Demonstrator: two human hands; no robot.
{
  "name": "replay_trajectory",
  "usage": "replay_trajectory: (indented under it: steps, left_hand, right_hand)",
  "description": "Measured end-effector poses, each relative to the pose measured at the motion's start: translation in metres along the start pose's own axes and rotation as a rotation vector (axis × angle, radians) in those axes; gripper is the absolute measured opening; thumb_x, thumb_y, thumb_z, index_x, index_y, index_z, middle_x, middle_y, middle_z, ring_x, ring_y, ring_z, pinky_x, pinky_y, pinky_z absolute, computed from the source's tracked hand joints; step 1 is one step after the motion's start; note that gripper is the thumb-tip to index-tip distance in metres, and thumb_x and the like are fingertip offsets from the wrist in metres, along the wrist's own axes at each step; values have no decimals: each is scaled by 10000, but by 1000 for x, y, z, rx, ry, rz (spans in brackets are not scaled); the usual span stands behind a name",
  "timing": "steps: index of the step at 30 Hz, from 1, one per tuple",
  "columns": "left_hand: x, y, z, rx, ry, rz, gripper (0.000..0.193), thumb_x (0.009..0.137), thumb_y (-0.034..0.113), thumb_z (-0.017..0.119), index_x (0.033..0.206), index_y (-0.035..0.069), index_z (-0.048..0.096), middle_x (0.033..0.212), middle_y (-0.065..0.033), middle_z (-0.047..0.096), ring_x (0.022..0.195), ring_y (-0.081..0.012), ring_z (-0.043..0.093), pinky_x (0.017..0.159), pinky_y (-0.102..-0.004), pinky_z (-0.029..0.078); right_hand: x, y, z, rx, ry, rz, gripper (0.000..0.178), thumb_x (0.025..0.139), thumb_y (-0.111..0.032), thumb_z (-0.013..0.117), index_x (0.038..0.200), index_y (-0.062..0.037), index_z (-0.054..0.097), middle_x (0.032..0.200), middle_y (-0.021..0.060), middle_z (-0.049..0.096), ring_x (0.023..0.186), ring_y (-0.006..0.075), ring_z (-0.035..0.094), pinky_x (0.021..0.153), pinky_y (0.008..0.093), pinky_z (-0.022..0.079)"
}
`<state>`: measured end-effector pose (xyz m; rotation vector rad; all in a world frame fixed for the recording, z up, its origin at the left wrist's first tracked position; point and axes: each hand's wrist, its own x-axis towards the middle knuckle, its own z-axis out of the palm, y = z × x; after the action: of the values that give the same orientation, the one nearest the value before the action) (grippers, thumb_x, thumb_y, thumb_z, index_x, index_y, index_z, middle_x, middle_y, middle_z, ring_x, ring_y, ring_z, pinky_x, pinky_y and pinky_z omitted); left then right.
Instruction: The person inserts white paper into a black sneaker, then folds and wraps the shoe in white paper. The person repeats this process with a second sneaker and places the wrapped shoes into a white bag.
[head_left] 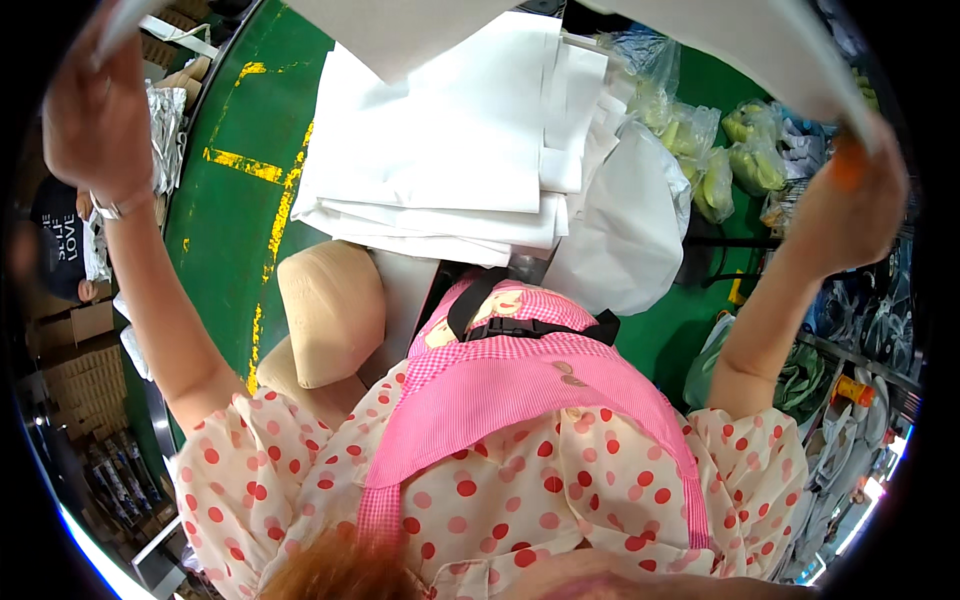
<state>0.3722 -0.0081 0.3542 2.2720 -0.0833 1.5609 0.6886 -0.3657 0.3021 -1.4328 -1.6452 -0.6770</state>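
Both my arms are raised and spread wide, stretching a large white sheet (400, 35) across the top of the view. My left hand (98, 130) is closed on the sheet's left edge, with a pale band on its wrist. At the far right, my right hand (850, 205) grips the opposite edge, and a blurred orange patch shows at its fingers. Most of the sheet lies beyond the top of the picture. Below it, in front of me, a stack of folded white sheets (430, 140) rests with uneven edges, apart from both hands.
A white bag (620, 230) hangs beside the stack. Clear bags with yellow-green contents (755, 150) lie beyond it to the right. A green floor (225, 120) with yellow lines runs along the left, where another person (65, 240) in dark clothing appears near cardboard boxes (90, 385).
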Motion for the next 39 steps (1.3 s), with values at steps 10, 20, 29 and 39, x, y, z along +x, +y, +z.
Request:
replay_trajectory:
  steps: [10,20,29,39]
  left_hand:
    - [-190,2,-19,735,-571,-140,260,694,-87,621,918,45,604,1130,-106,579,980,-262,610,754,-323,544]
    - [-170,15,103,499,-871,-313,565,788,34,542,1319,211,474,1396,-95,370,1281,-318,346,1031,-416,332]
    - [-266,-33,254,856,-1304,-437,645,886,556,396,1447,333,170,1524,-55,103,1388,-345,84,1095,-522,100]
    - [-158,81,282,257,-708,-558,408,801,55,639,1194,15,534,1149,-157,569,1076,-313,528,941,-379,409]
  right_hand:
    - [-131,-66,128,230,-386,106,230,742,-17,579,967,-47,615,985,84,659,944,243,633,825,342,509]
    - [-201,-60,163,210,-464,317,218,716,-29,582,932,-44,613,969,96,647,930,253,620,826,358,496]
    - [-248,-64,123,291,-395,547,247,764,-98,614,1010,-72,602,1036,93,609,991,275,576,827,358,474]
    - [-386,-22,64,-224,-345,1270,370,750,-78,631,1114,-73,563,1110,119,577,1048,316,518,883,388,435]
